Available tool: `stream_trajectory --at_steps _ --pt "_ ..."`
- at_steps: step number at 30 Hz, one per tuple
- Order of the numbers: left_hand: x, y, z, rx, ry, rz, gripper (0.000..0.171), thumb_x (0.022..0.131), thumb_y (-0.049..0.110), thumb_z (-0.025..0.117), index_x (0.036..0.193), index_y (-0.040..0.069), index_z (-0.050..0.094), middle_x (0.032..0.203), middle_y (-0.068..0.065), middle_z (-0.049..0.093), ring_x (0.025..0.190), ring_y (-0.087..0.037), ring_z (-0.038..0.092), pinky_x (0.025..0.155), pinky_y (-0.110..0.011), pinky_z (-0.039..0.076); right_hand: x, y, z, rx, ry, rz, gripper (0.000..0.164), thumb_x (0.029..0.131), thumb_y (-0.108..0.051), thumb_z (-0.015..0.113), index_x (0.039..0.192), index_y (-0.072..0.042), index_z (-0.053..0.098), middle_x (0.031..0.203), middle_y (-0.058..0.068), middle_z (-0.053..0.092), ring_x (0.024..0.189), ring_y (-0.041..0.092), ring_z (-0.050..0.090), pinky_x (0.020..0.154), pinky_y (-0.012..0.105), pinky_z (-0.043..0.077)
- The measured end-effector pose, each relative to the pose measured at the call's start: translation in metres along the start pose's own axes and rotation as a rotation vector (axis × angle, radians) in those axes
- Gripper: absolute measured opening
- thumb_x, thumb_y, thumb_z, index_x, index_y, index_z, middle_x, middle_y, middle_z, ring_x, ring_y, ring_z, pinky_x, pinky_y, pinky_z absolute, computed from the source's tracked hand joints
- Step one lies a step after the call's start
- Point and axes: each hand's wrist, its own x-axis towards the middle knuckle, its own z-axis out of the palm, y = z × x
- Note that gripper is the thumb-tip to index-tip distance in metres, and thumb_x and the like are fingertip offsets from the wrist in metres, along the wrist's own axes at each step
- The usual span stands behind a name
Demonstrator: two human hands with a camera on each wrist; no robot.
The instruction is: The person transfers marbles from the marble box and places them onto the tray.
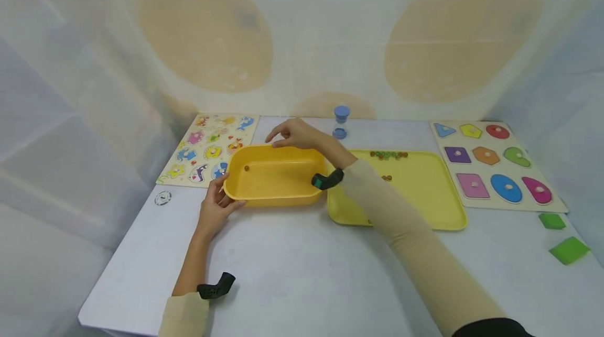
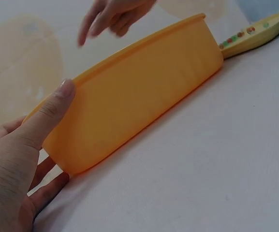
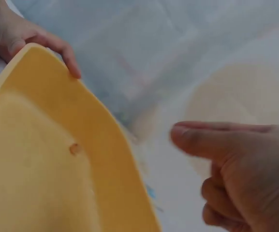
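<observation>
An orange-yellow plastic tub (image 1: 273, 198) stands on the table, with one small brown bead (image 1: 247, 168) on its floor. My left hand (image 1: 218, 208) grips the tub's left end, thumb on the near side and fingers around the corner, as the left wrist view (image 2: 13, 159) shows. Above the far rim hovers my right hand (image 1: 297, 133). Its index finger and thumb stretch out to the left while the other fingers curl; in the right wrist view nothing shows between them. A yellow tray (image 1: 424, 190) lies right of the tub, holding a row of green and brown beads (image 1: 389, 155).
A few brown beads (image 1: 387, 177) lie mid-tray, under the right forearm. An animal puzzle board (image 1: 189, 140) is behind left, a shape puzzle board (image 1: 481, 172) at right. A blue-capped sand timer (image 1: 341, 122) stands at the back. Green pieces (image 1: 569, 250) and a round token (image 1: 162, 198) lie near the edges.
</observation>
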Motion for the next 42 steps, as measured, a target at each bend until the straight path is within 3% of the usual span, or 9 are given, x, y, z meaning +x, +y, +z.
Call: stream_trajectory --at_steps 3,5,9,12,17,28,32,36,42 --pt "-0.002 0.001 -0.002 0.008 0.008 -0.013 0.076 0.075 0.013 0.072 0.137 0.015 0.028 0.146 -0.011 0.024 0.122 -0.037 0.041 0.090 -0.032 0.045 0.035 -0.008 0.018 -0.043 -0.189 0.005 0.025 0.085 -0.025 0.062 0.108 -0.016 0.067 0.064 -0.002 0.050 0.056 0.011 0.035 0.054 0.020 0.033" --pt "-0.003 0.001 -0.003 0.016 0.010 -0.020 0.076 0.075 0.013 0.072 0.137 0.016 0.028 0.147 -0.011 0.023 0.122 -0.036 0.040 0.090 -0.033 0.045 0.049 -0.011 0.029 -0.059 -0.271 0.035 0.026 0.084 -0.025 0.063 0.108 -0.017 0.066 0.085 -0.002 0.062 0.069 0.010 0.046 0.065 0.019 0.041" --pt "-0.002 0.002 -0.001 0.016 -0.007 -0.017 0.076 0.076 0.013 0.071 0.138 0.015 0.027 0.147 -0.011 0.023 0.123 -0.036 0.040 0.091 -0.034 0.045 0.063 -0.008 0.047 -0.073 -0.305 0.107 0.026 0.084 -0.025 0.062 0.109 -0.020 0.066 0.120 -0.004 0.058 0.098 0.014 0.052 0.086 0.023 0.045" --pt "0.000 0.002 0.002 0.005 -0.014 -0.017 0.075 0.077 0.010 0.070 0.138 0.016 0.027 0.147 -0.012 0.023 0.123 -0.036 0.039 0.090 -0.033 0.045 0.066 0.000 0.058 -0.075 -0.295 0.137 0.028 0.085 -0.024 0.062 0.112 -0.020 0.064 0.120 -0.004 0.057 0.102 0.015 0.052 0.087 0.023 0.044" --pt "0.002 0.002 0.002 0.000 -0.014 -0.019 0.075 0.077 0.011 0.070 0.138 0.016 0.027 0.147 -0.012 0.023 0.123 -0.036 0.040 0.090 -0.030 0.046 0.069 0.004 0.075 -0.095 -0.301 0.141 0.029 0.086 -0.024 0.061 0.115 -0.020 0.063 0.113 -0.005 0.060 0.088 0.013 0.049 0.076 0.020 0.043" --pt "0.001 -0.002 0.003 0.018 -0.007 -0.021 0.077 0.075 0.020 0.073 0.137 0.017 0.028 0.146 -0.009 0.024 0.125 -0.032 0.038 0.090 -0.030 0.045 0.064 0.006 0.092 -0.027 -0.260 0.217 0.011 0.087 -0.026 0.059 0.095 -0.023 0.066 0.101 -0.009 0.057 0.096 0.011 0.048 0.092 0.024 0.040" --pt "0.002 -0.003 0.004 0.021 -0.017 -0.023 0.076 0.075 0.018 0.073 0.137 0.018 0.028 0.147 -0.009 0.024 0.125 -0.032 0.038 0.091 -0.030 0.045 0.060 0.005 0.086 -0.052 -0.237 0.178 0.011 0.085 -0.026 0.062 0.093 -0.021 0.067 0.099 -0.008 0.060 0.088 0.011 0.047 0.083 0.021 0.041" --pt "0.001 -0.002 0.004 0.028 -0.011 -0.019 0.077 0.074 0.019 0.073 0.137 0.017 0.028 0.147 -0.009 0.023 0.125 -0.032 0.038 0.091 -0.029 0.045 0.050 -0.002 0.059 -0.061 -0.177 0.084 0.013 0.083 -0.026 0.063 0.092 -0.018 0.069 0.088 -0.006 0.062 0.067 0.012 0.042 0.068 0.021 0.040" --pt "0.000 0.001 0.002 0.031 -0.001 -0.009 0.077 0.075 0.017 0.073 0.138 0.016 0.028 0.146 -0.009 0.025 0.122 -0.033 0.042 0.090 -0.028 0.046 -0.009 -0.009 0.008 -0.018 0.005 0.019 0.016 0.085 -0.030 0.061 0.095 -0.020 0.067 0.056 -0.002 0.038 0.050 0.011 0.026 0.052 0.020 0.029"
